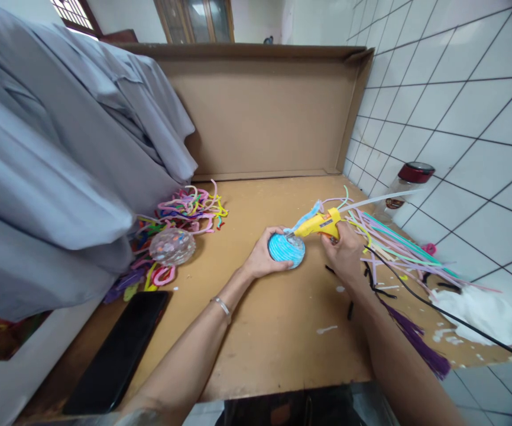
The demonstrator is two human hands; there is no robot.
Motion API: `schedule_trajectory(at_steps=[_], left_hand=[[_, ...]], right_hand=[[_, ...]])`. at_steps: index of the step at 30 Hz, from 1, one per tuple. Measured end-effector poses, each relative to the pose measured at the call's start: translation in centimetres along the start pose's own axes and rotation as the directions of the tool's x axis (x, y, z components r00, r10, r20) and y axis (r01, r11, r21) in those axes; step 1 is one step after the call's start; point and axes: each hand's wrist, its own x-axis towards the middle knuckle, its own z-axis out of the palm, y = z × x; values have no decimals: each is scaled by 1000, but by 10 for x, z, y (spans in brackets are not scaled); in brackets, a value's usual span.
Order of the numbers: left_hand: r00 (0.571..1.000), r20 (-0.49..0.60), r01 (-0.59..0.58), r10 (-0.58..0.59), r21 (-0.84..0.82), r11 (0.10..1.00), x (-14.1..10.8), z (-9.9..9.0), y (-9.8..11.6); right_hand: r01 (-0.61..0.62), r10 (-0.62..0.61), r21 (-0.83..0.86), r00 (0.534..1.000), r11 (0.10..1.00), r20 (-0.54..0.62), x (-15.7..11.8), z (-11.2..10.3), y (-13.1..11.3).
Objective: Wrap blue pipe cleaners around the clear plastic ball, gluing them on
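My left hand (262, 255) is wrapped round the left side of a ball (286, 253) covered in bands of light blue pipe cleaner. A loose blue pipe cleaner end (309, 215) rises from the top of the ball. In my right hand (345, 248) is a yellow hot glue gun (320, 223), its nozzle at the upper right of the ball. A long glue stick (380, 197) sticks out of the gun's back. Whether the nozzle touches the ball I cannot tell.
Coloured pipe cleaners (194, 207) and a clear ball (172, 247) lie left, near a black phone (120, 352). Right are more pipe cleaners (407, 242), a red-lidded jar (409, 183), a purple tassel (415, 340), white tissue (486, 310) and a black cord (437, 306). Tiled wall borders the right.
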Motion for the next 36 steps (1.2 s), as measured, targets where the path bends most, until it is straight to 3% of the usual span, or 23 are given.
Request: schedule_trajectory(at_steps=[11,17,21,27,31,36], left_hand=[[1000,4,-8,8,-19,1000,0,0,-1],[1000,0,2,-2,-7,1000,0,0,0],[1000,11,6,-6,-18,1000,0,0,0],[999,17,-34,35,-59,998,0,1,-2],[1000,10,-4,4,-35,999,0,1,0],[1000,7,-29,30,-36,999,1,1,0]], right_hand=[[-24,25,-37,999,999,33,-2,2,2],[-176,178,-60,983,983,37,-3,6,3],[-299,308,-144,950,943,42,-1,9,6],[-377,435,-330,892,865,123,-9,14,19],[-366,477,-427,858,827,188,-15,18,24],[-315,574,-585,749,747,329,-15,16,22]])
